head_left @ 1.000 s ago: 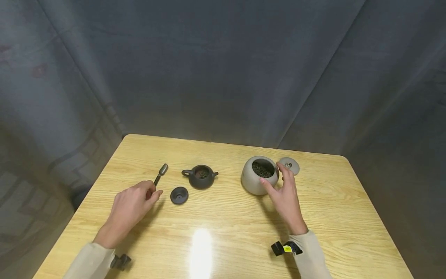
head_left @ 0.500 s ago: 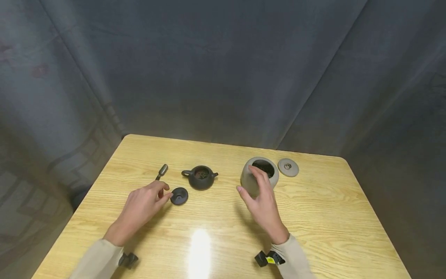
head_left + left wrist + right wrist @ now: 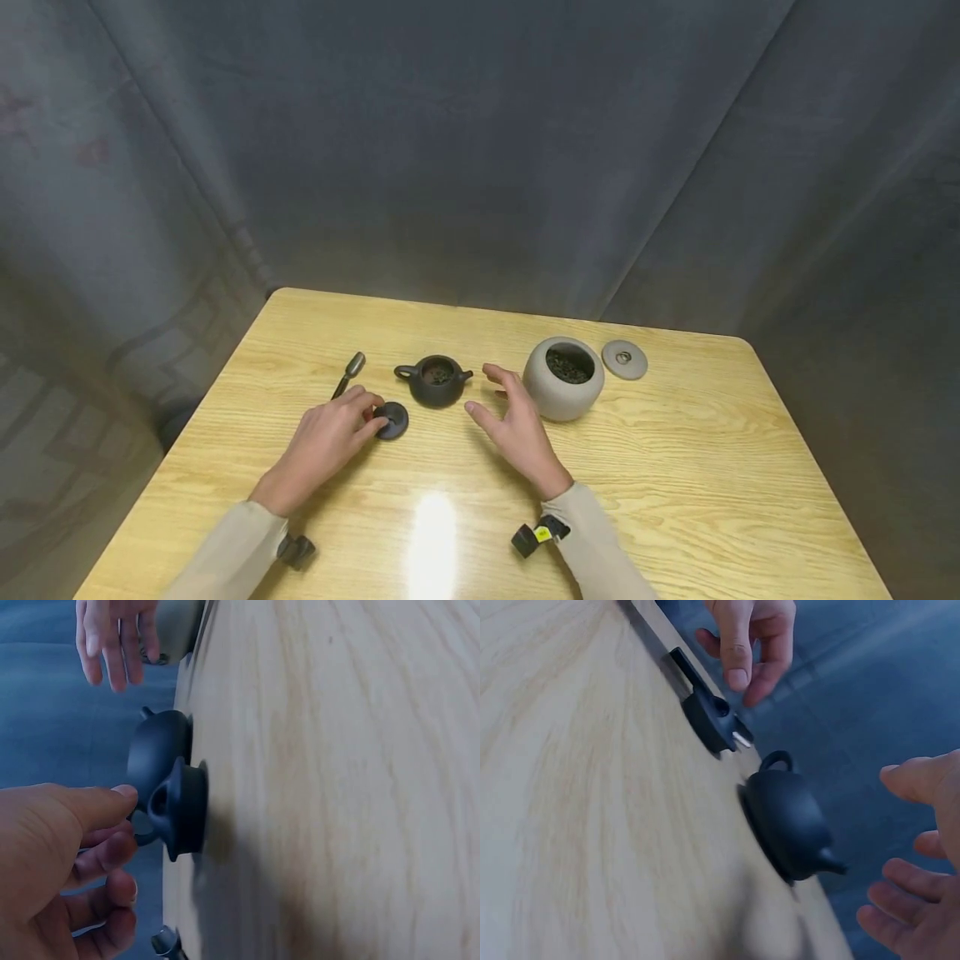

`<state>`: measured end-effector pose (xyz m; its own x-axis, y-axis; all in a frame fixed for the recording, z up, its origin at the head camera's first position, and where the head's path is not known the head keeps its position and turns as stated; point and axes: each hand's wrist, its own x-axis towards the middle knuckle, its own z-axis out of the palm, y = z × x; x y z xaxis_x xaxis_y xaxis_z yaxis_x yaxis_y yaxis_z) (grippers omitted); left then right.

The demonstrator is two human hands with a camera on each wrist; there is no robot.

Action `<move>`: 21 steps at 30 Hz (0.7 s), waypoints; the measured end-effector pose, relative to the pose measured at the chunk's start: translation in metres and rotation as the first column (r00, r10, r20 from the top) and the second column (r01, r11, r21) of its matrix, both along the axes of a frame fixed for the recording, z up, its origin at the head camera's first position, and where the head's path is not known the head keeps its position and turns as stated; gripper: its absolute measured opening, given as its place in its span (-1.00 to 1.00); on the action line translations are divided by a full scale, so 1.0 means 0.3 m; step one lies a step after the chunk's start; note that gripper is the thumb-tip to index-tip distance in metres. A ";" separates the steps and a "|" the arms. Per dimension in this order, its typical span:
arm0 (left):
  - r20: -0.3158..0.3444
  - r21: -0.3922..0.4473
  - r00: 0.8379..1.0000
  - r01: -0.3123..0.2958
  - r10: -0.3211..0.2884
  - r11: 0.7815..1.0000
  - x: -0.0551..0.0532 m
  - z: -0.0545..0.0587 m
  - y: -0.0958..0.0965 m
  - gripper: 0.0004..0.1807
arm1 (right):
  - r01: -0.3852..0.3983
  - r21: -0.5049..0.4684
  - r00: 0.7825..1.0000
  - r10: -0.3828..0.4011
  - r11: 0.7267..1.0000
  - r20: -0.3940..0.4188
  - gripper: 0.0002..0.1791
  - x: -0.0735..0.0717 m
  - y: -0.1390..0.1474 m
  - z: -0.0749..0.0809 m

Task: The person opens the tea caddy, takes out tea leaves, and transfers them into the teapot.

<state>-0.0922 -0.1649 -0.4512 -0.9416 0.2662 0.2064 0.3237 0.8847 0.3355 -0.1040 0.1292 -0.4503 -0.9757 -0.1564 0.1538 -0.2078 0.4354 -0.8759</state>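
Observation:
My left hand (image 3: pixel 330 435) hovers at the small dark teapot lid (image 3: pixel 392 421), its fingers loosely bent. In the left wrist view a gap shows between the thumb tip and the lid (image 3: pixel 186 814). The dark teapot (image 3: pixel 437 382) stands uncovered behind the lid, with some leaves inside and its spout toward the right. Between the teapot and the grey jar (image 3: pixel 562 392) is my right hand (image 3: pixel 517 429), thumb and fingers spread, holding nothing. In the right wrist view, that hand (image 3: pixel 922 877) is apart from the teapot (image 3: pixel 787 821).
Dark tea leaves (image 3: pixel 568 367) lie in the wide-mouthed jar. Its round grey lid (image 3: pixel 625 359) rests flat behind it to the right. A small scoop (image 3: pixel 350 372) with a dark handle lies left of the teapot on the wooden table (image 3: pixel 720 467). Grey curtains (image 3: pixel 480 150) hang behind.
My right hand has left the jar's rim and moved left toward the teapot. My left hand has come away from the scoop's handle and moved right to the teapot lid.

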 end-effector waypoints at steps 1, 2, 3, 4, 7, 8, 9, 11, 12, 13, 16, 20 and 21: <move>0.000 0.001 1.000 0.002 -0.002 1.000 -0.003 -0.005 0.002 -0.76 | -0.005 -0.005 1.000 0.005 1.000 0.018 -0.26 -0.008 -0.008 -0.007; 0.000 0.002 1.000 0.004 -0.004 1.000 -0.005 -0.009 0.005 -0.76 | -0.008 -0.007 0.999 0.008 1.000 0.034 -0.25 -0.016 -0.017 -0.013; 0.002 0.001 1.000 0.006 -0.006 1.000 -0.007 -0.013 0.007 -0.76 | -0.011 -0.012 0.999 0.011 1.000 0.044 -0.25 -0.024 -0.025 -0.020; 0.004 0.001 1.000 0.009 -0.009 1.000 -0.009 -0.018 0.010 -0.76 | -0.013 -0.016 0.999 0.014 1.000 0.051 -0.25 -0.033 -0.033 -0.026; 0.007 0.001 1.000 0.017 -0.017 1.000 -0.013 -0.029 0.016 -0.76 | -0.014 -0.009 0.997 0.014 1.000 0.080 -0.24 -0.057 -0.057 -0.044; 0.008 0.001 1.000 0.020 -0.020 1.000 -0.014 -0.033 0.017 -0.76 | -0.013 -0.005 0.996 0.013 1.000 0.091 -0.24 -0.065 -0.065 -0.048; 0.007 0.001 1.000 0.023 -0.023 1.000 -0.014 -0.036 0.018 -0.77 | -0.012 0.001 0.995 0.012 1.000 0.098 -0.23 -0.073 -0.073 -0.054; 0.000 0.004 1.000 0.026 -0.026 1.000 -0.015 -0.043 0.019 -0.78 | -0.011 0.021 0.993 0.009 1.000 0.117 -0.20 -0.090 -0.087 -0.063; -0.002 0.006 1.000 0.027 -0.027 1.000 -0.016 -0.046 0.020 -0.79 | -0.014 0.030 0.992 0.010 0.999 0.122 -0.18 -0.097 -0.094 -0.068; -0.003 0.007 1.000 0.026 -0.026 1.000 -0.016 -0.048 0.021 -0.80 | -0.015 0.038 0.992 0.010 0.999 0.126 -0.17 -0.105 -0.101 -0.073; -0.009 0.009 1.000 0.022 -0.022 1.000 -0.017 -0.052 0.024 -0.83 | -0.017 0.061 0.992 0.010 0.998 0.125 -0.14 -0.124 -0.118 -0.089; -0.013 0.013 1.000 0.018 -0.018 1.000 -0.018 -0.054 0.026 -0.86 | -0.020 0.084 0.995 0.012 0.996 0.096 -0.17 -0.140 -0.136 -0.106; -0.014 0.016 1.000 0.017 -0.017 1.000 -0.018 -0.054 0.026 -0.86 | -0.019 0.090 0.996 0.011 0.996 0.088 -0.18 -0.142 -0.141 -0.108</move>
<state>-0.0975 -0.1571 -0.4676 -0.9338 0.2788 0.2242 0.3436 0.8736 0.3446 -0.1465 0.0870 -0.4828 -0.9821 -0.1809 0.0525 -0.1394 0.5110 -0.8482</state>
